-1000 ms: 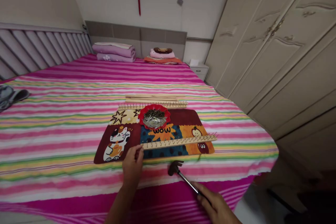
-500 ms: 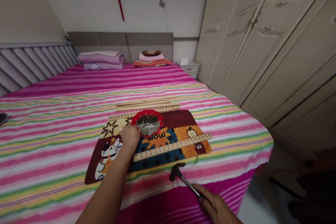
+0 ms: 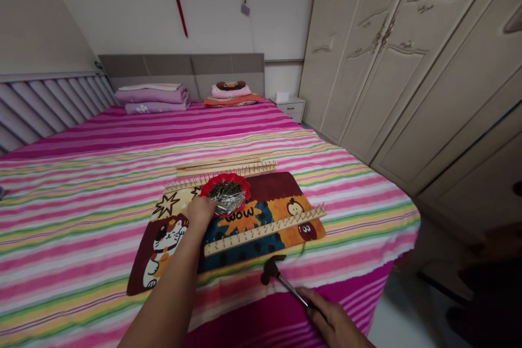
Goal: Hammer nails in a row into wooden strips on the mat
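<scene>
My left hand point(image 3: 199, 210) reaches forward to the near rim of a red dish point(image 3: 225, 194) heaped with small metal nails; its fingertips are at the nails and hidden, so what they pinch I cannot make out. My right hand point(image 3: 332, 318) grips the handle of a small hammer point(image 3: 272, 271), whose dark head rests on the bedspread. A wooden strip studded with upright nails point(image 3: 265, 225) lies across a colourful cartoon mat point(image 3: 261, 215), just in front of the dish.
A second nailed strip point(image 3: 228, 173) and plain wooden slats point(image 3: 220, 162) lie behind the dish on the striped bed point(image 3: 81, 185). Folded bedding point(image 3: 153, 99) sits by the headboard. A tall wardrobe point(image 3: 408, 65) stands on the right, past the bed's edge.
My left hand left the near end of the nailed strip and moved forward to the red dish of nails. My right hand stayed on the hammer. The view shifted right.
</scene>
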Tool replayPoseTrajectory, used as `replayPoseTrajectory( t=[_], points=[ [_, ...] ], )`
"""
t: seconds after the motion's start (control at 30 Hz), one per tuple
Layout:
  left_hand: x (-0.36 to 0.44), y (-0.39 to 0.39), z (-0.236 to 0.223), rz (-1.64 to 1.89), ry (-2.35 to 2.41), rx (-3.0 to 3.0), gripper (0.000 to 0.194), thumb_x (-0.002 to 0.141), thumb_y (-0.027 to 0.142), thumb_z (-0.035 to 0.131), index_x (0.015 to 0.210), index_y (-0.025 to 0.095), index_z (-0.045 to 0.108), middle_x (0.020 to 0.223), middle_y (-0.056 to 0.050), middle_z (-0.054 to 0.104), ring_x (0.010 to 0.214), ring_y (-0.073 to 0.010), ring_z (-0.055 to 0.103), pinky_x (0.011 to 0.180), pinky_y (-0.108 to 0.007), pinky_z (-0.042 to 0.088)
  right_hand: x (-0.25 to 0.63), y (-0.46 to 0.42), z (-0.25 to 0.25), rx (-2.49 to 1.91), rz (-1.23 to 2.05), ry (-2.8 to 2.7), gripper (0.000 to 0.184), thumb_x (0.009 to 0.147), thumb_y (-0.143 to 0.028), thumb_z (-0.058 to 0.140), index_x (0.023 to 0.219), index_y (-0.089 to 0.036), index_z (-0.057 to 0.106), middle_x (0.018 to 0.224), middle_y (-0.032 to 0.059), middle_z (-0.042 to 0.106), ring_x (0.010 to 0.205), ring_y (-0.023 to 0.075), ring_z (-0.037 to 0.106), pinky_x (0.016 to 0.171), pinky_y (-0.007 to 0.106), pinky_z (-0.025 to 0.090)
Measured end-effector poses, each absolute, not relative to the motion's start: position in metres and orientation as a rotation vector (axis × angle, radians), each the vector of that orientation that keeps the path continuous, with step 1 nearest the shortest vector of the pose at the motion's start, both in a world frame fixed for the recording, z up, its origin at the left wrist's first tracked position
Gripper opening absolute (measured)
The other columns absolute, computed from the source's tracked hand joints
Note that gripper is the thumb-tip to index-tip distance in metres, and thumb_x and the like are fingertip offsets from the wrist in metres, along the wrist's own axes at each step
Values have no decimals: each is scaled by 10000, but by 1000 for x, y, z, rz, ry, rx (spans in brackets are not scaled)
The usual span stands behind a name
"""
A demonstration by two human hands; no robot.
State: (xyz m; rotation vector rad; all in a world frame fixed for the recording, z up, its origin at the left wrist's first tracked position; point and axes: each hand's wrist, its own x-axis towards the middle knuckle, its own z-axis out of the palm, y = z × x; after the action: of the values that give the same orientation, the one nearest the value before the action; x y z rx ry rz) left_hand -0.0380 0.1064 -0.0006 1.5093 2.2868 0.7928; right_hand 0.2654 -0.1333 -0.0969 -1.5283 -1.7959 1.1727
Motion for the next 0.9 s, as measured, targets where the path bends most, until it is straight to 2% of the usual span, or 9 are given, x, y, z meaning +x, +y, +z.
replayPoseTrajectory(
  t=[0.07,0.17,0.27,0.4,0.57,0.73,0.9],
  points=[
    [-47,100,-1,931,2185,1441,134,574,282,584,479,188,574,572,-78,625,720,-270,605,690,-362,405,264,-134,-95,-1515,1182,-1792,459,903,-324,410,1301,-133,537,1211,115,653,1098,232,608,944,299,456],
    [-58,88,-2,1189,2002,1316,175,587,364,564,572,192,592,595,-19,628,665,-186,581,652,-290,416,264,-134,-95,-1519,1196,-1791,454,899,-324,410,1289,-138,548,1145,116,689,1016,236,652,890,306,494],
    [-65,76,-5,1369,1802,1156,266,546,419,583,649,174,593,597,3,620,601,-138,556,594,-253,424,264,-133,-99,-1548,1170,-1788,453,891,-345,431,1274,-146,566,1161,121,684,1057,263,635,904,341,495],
    [-66,67,-8,1476,1584,958,332,481,423,639,680,165,575,610,1,624,583,-120,573,544,-231,428,265,-132,-102,-1554,1147,-1797,487,888,-401,437,1282,-145,563,1251,131,625,1165,284,567,982,392,440],
    [-59,60,-6,1528,1413,777,315,467,338,688,696,160,563,588,14,612,543,-101,585,511,-208,437,265,-131,-99,-1580,1162,-1801,550,875,-481,435,1299,-149,549,1296,127,584,1213,268,526,1019,378,405],
    [-60,47,-1,1545,1307,681,378,441,235,739,788,163,608,593,41,627,495,-55,544,463,-153,408,264,-132,-97,-1555,1149,-1815,514,890,-458,425,1289,-163,558,1253,112,626,1161,257,574,987,358,438],
    [-73,27,2,1458,1301,676,346,422,187,746,756,126,683,672,-13,677,569,-51,567,518,-140,439,264,-132,-96,-1520,1137,-1817,496,899,-419,423,1278,-130,559,1216,128,651,1124,263,600,954,359,467]
  ],
)
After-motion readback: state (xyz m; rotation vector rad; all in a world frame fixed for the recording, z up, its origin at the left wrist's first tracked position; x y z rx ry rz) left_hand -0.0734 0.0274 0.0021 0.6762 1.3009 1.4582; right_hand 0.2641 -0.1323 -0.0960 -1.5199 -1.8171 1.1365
